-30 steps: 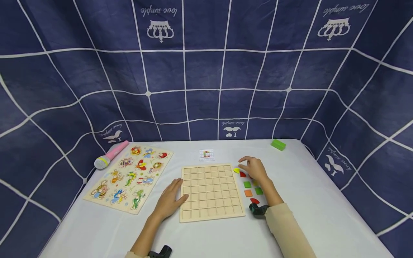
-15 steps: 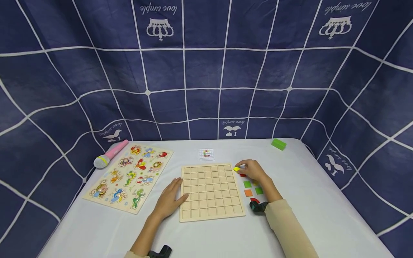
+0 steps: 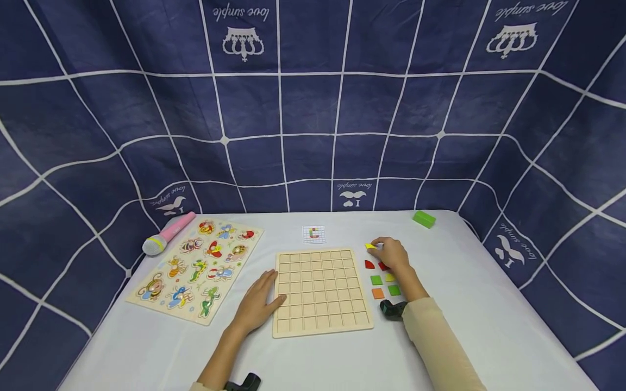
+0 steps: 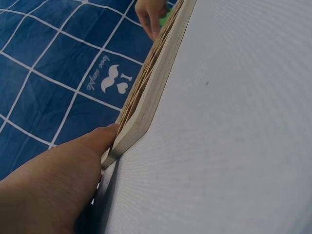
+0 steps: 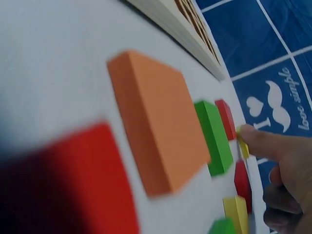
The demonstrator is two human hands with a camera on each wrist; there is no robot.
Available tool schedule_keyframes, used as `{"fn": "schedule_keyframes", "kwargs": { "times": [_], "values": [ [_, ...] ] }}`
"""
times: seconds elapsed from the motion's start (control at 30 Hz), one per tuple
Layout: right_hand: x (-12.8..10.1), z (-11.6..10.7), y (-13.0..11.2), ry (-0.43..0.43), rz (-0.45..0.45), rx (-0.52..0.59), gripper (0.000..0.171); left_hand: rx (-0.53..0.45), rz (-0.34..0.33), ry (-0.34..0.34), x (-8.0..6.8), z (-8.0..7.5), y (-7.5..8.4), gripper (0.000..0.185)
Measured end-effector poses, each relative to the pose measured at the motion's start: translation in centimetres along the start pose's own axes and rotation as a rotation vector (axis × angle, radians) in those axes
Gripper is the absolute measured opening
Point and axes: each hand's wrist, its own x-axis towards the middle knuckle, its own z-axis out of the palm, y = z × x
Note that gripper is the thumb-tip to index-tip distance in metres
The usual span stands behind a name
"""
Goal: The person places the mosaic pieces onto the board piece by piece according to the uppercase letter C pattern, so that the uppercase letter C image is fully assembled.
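Note:
A wooden grid board (image 3: 323, 293), divided into square cells, lies in front of me. My left hand (image 3: 256, 304) rests along its left edge with the fingers extended and the thumb over the rim; the left wrist view shows the thumb (image 4: 102, 136) on the board's corner. To the right of the board my right hand (image 3: 391, 253) pinches a small yellow block (image 3: 370, 246) between thumb and fingers, close over the cloth. Nearer me lie a red quarter-round block (image 3: 369, 264), a green square block (image 3: 376, 280) and an orange square block (image 3: 378, 293).
A pattern card (image 3: 313, 234) lies behind the board. At the left are an insect puzzle board (image 3: 195, 271) and a pink toy microphone (image 3: 168, 234). A green block (image 3: 424, 219) stands at the back right. Another yellow block (image 3: 389, 277) and green block (image 3: 394, 290) sit beside my right wrist.
My right hand has closed on the yellow block and shifted it right and slightly away from the board's corner, leaving the red quarter-round block in full view. The left hand has stayed put.

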Motion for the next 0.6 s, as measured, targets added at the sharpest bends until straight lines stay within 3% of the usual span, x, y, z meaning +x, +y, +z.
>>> {"fn": "schedule_keyframes", "kwargs": {
  "times": [0.27,0.6],
  "values": [
    [0.10,-0.09,0.99,-0.044,-0.057,0.127,0.031,-0.003,0.004,0.004,0.09,0.04,0.09,0.069],
    [-0.40,-0.22,0.72,0.011,-0.086,0.116,0.030,0.004,0.006,-0.010,0.07,-0.14,0.04,0.070]
  ]
}}
